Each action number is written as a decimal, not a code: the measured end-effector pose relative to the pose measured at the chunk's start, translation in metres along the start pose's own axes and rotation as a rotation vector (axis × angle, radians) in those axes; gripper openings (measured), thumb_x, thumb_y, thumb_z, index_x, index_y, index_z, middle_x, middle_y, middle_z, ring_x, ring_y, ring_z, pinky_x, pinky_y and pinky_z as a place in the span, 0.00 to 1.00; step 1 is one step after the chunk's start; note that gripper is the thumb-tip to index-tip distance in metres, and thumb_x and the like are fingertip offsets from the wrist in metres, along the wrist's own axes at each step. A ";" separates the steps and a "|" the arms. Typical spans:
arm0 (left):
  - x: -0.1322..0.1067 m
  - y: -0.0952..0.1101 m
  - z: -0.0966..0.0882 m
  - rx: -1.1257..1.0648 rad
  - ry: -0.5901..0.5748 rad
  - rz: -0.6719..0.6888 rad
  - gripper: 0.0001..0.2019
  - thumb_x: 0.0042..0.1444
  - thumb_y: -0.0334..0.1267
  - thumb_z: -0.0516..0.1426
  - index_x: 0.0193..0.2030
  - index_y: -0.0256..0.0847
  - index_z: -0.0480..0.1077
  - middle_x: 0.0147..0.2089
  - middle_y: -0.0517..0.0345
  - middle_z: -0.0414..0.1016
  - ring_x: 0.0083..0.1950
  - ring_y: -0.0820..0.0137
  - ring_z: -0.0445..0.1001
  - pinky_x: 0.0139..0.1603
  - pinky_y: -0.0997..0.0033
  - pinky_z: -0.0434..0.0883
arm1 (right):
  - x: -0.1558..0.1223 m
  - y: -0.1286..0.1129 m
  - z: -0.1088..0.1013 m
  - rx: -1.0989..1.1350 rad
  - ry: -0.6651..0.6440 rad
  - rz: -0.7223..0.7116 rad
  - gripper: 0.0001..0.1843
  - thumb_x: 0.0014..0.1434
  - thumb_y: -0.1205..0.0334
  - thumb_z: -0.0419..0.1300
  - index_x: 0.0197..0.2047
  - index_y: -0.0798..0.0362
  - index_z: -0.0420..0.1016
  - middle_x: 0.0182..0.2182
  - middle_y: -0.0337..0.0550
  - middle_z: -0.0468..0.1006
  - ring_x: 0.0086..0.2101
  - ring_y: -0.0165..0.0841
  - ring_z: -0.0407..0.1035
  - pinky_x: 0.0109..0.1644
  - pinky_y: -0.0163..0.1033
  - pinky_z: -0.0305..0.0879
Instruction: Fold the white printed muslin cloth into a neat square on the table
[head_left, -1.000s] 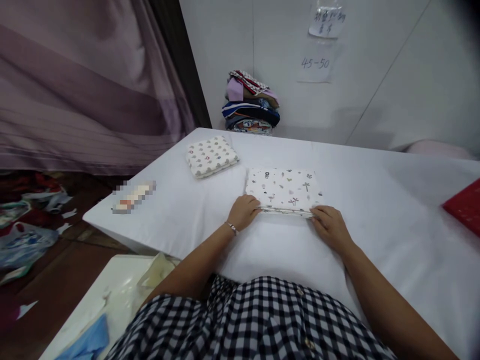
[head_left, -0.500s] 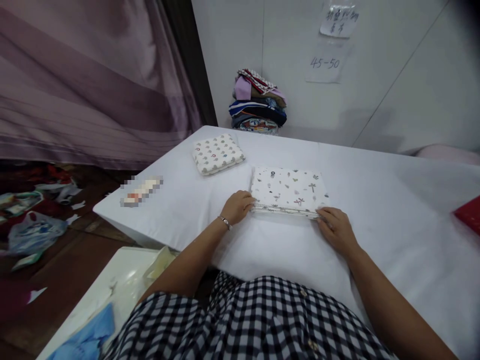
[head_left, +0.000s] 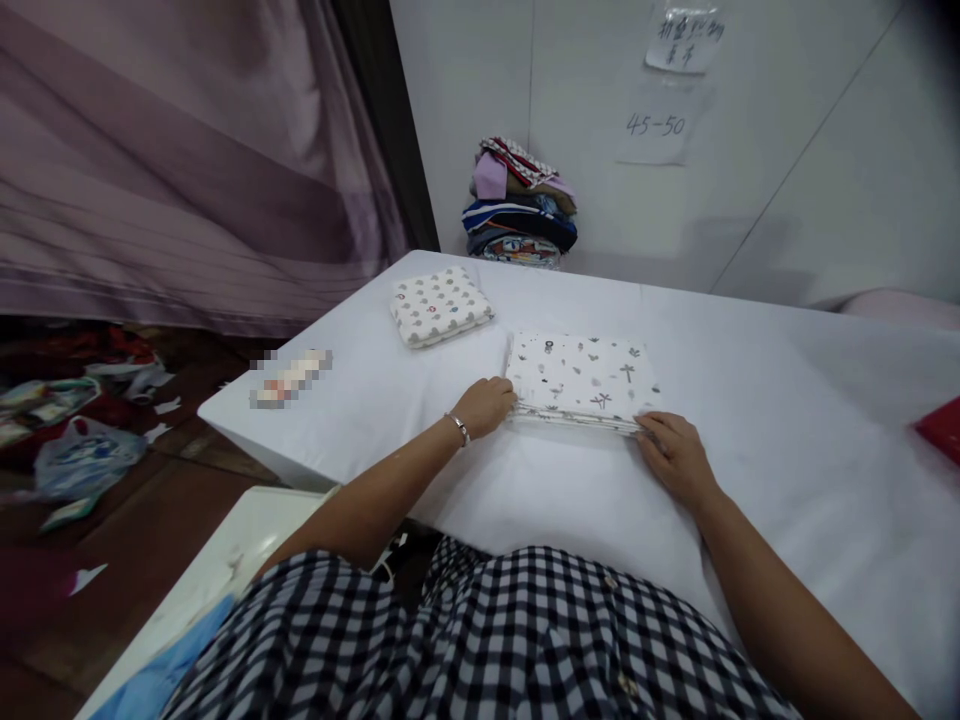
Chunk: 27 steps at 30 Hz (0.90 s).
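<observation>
Nearest the camera, your checked garment [head_left: 517, 640] fills the lower frame, with both forearms reaching forward over the white table [head_left: 787, 400].

Your left hand [head_left: 486, 405] sits at the near left corner of the folded printed cloth [head_left: 581, 375], fingers curled against its edge; whether they pinch the layers or only press on them cannot be told. Your right hand [head_left: 675, 455] lies at the near right corner, fingers partly bent, fingertips touching the edge, no firm grasp visible.

The cloth lies flat on the table straight ahead of you, layers stacked and roughly square.

Risk noted: with contact only at the two near corners, uneven pressure would likely skew the stack or fan the layers apart. A pull on the top layer alone could open the fold.

Farther left lies a second folded cloth with a dotted print [head_left: 441, 305], well apart. A pile of mixed fabrics [head_left: 521, 205] stands against the far wall.
</observation>
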<state>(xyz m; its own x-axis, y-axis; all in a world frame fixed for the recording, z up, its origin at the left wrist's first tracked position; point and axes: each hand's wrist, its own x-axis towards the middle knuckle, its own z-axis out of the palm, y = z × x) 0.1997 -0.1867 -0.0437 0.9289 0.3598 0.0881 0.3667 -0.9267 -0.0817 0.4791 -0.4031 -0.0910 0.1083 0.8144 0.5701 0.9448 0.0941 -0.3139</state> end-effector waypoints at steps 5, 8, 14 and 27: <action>0.006 0.001 -0.017 0.029 0.046 -0.038 0.09 0.56 0.28 0.48 0.34 0.36 0.69 0.39 0.50 0.69 0.41 0.65 0.66 0.40 0.65 0.62 | -0.001 0.001 0.000 0.006 0.004 0.004 0.15 0.57 0.61 0.54 0.49 0.47 0.71 0.44 0.46 0.73 0.44 0.40 0.67 0.47 0.50 0.64; 0.001 0.005 -0.017 0.005 0.116 -0.051 0.08 0.56 0.28 0.48 0.36 0.37 0.68 0.40 0.50 0.68 0.42 0.65 0.65 0.41 0.64 0.62 | -0.001 0.001 0.000 0.013 0.006 0.011 0.16 0.57 0.61 0.54 0.49 0.47 0.71 0.44 0.46 0.73 0.44 0.40 0.67 0.47 0.50 0.64; -0.015 0.012 0.004 -0.056 0.072 -0.044 0.09 0.56 0.27 0.48 0.36 0.37 0.69 0.39 0.50 0.69 0.42 0.65 0.65 0.40 0.64 0.63 | -0.001 0.002 0.001 0.018 0.010 0.010 0.16 0.57 0.61 0.55 0.49 0.46 0.71 0.45 0.46 0.73 0.45 0.40 0.67 0.47 0.49 0.65; -0.018 0.009 0.003 -0.113 0.081 -0.050 0.09 0.58 0.34 0.49 0.40 0.41 0.69 0.42 0.51 0.69 0.44 0.65 0.65 0.41 0.63 0.64 | -0.001 0.003 0.002 0.038 0.014 0.024 0.16 0.58 0.60 0.54 0.49 0.46 0.71 0.45 0.46 0.73 0.45 0.41 0.67 0.47 0.51 0.65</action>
<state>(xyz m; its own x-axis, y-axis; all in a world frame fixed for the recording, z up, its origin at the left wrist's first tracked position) 0.1866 -0.2012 -0.0492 0.9006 0.4005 0.1691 0.4004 -0.9156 0.0363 0.4816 -0.4030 -0.0941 0.1350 0.8088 0.5724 0.9293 0.0970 -0.3562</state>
